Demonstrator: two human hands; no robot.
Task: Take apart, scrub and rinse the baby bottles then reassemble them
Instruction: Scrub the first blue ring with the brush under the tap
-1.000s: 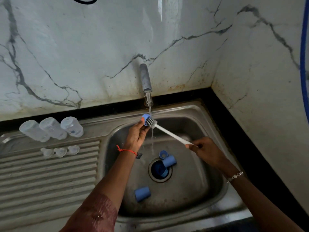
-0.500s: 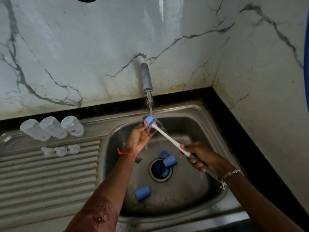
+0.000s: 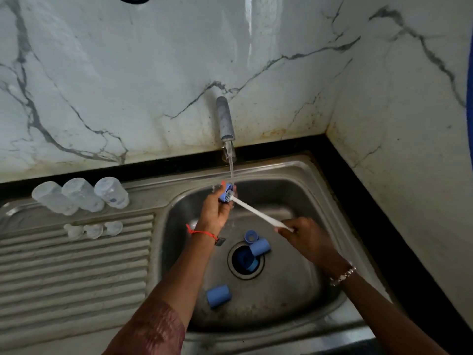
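The left hand (image 3: 217,211) is raised from a forearm that comes up from the lower left, its wrist bent back. Its fingers and thumb curl round a small blue bottle collar (image 3: 224,193) and hold it right under the stream of water (image 3: 231,170) from the tap (image 3: 224,119). The right hand (image 3: 307,237) sits lower and to the right, palm down, fingers closed round the end of a white bottle brush (image 3: 261,215). The brush handle slants up and left from that hand, and its bristled head is pushed into the collar's opening.

Below and between the two hands, in the steel sink (image 3: 294,290), a blue cap (image 3: 259,247) lies on its side at the drain's edge. A small blue ring (image 3: 250,236) is just beside it and another blue piece (image 3: 244,260) sits in the drain hole. A second blue cap (image 3: 218,295) lies nearer the person, under the left forearm.

Well to the left of the left hand, on the ribbed drainboard (image 3: 76,265), three clear bottles (image 3: 82,194) lie in a row, with three clear teats (image 3: 94,230) in a row just in front of them.

A red thread (image 3: 202,233) circles the left wrist and a beaded bracelet (image 3: 343,274) the right.
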